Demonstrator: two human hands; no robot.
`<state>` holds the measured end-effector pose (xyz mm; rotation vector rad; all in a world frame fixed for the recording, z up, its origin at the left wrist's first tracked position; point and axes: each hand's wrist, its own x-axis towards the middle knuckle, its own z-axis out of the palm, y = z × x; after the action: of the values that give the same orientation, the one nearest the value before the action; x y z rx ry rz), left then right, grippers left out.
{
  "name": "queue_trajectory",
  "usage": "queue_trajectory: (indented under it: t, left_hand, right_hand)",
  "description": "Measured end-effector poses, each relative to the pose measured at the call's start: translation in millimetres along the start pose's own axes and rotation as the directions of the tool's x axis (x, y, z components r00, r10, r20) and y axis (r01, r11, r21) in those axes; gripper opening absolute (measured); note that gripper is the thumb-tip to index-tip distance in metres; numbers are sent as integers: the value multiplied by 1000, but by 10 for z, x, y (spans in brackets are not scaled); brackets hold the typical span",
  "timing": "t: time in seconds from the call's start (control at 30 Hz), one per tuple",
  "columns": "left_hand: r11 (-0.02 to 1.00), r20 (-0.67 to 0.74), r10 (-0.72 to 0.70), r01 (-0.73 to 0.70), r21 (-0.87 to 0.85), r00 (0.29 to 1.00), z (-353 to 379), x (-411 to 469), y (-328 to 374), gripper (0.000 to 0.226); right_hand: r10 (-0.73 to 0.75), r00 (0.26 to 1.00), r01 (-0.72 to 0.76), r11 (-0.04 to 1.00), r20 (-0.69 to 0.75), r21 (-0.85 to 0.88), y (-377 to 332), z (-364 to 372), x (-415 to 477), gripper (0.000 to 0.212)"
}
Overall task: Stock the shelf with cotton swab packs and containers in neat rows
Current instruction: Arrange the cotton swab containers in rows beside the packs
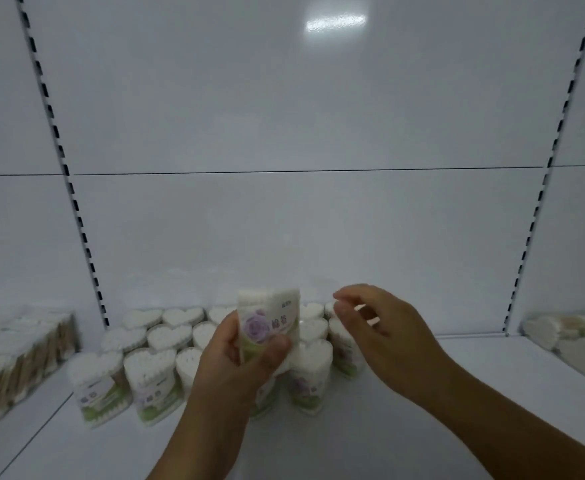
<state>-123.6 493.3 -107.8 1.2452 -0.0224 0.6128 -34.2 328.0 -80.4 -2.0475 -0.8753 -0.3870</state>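
While the left grip (239, 362) pinches the swab container (268, 323) low down, the right grip (377, 327) hangs spread beside it.

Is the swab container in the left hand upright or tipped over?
Upright: the left hand grips the swab container with its white swab-tip top facing up and its rose label the right way round.

Roughly fifteen shelved heart containers (150, 372), one held container (268, 320), two hands (384, 341).

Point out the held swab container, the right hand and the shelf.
held swab container (269, 323), head view, rose label.
right hand (390, 341), head view, back of hand.
shelf (353, 445), head view, bare surface.
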Motion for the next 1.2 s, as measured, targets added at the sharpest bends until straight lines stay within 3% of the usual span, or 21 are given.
queue_trajectory:
  t: [0.1, 0.23, 0.27, 0.37, 0.43, 0.57, 0.67, 0.8, 0.87, 0.93, 1.03, 1.1, 1.2]
  left_hand:
    - [966, 142, 90, -122, 229, 986, 264, 80, 27, 49]
    - [850, 390, 98, -281, 446, 915, 400, 213, 58, 49]
    - [763, 442, 92, -349, 544, 892, 362, 257, 50, 52]
    - [248, 492, 9, -479, 842, 871, 164, 387, -38, 70]
    - [83, 509, -55, -504, 860, 859, 85, 430, -112, 63]
    - [64, 518, -91, -514, 855, 851, 51, 465, -186, 38]
    - [88, 540, -111, -533, 842, 835, 50, 496, -211, 35]
    - [166, 678, -8, -667, 726, 735, 251, 677, -172, 50]
    - [208, 735, 12, -721, 662, 678, 514, 807, -150, 52]
    - [203, 735, -188, -706, 679, 652, 885, 916, -144, 57]
    - [52, 632, -496, -706, 706, 595, 1637, 957, -163, 65]
    - [36, 606, -541, -704, 709, 583, 2174, 849, -172, 68]
    - [93, 678, -486, -739, 667, 551, 2968, 496, -269, 69]
  right_hand:
    - [-13, 997, -2, 979, 74, 203, -213, -188, 113, 55]
    - [-86, 996, 88, 991, -32, 97, -209, -298, 134, 40]
    - [-57, 997, 62, 994, -60, 84, -140, -339, 121, 43]
    - [57, 998, -58, 998, -39, -37, 162, -347, -5, 49]
    - [89, 995, -82, 985, 41, -151, 381, -188, -161, 48]
    - [47, 997, -25, 941, 58, -338, 597, 134, -368, 49]
    - [88, 993, -48, 902, 74, -430, 612, 223, -442, 58]
    - [102, 976, 11, 861, 194, -508, 525, 126, -539, 79]
    - [111, 974, 20, 827, 198, -562, 508, -121, -579, 78]
    - [125, 969, 43, 767, 214, -640, 517, -511, -610, 72]
    - [273, 929, 36, 603, 248, -797, 581, -1330, -676, 65]
    - [425, 893, -80, 479, 151, -874, 668, -1952, -768, 64]
    - [578, 815, -301, 366, -39, -881, 887, -2802, -1154, 67]
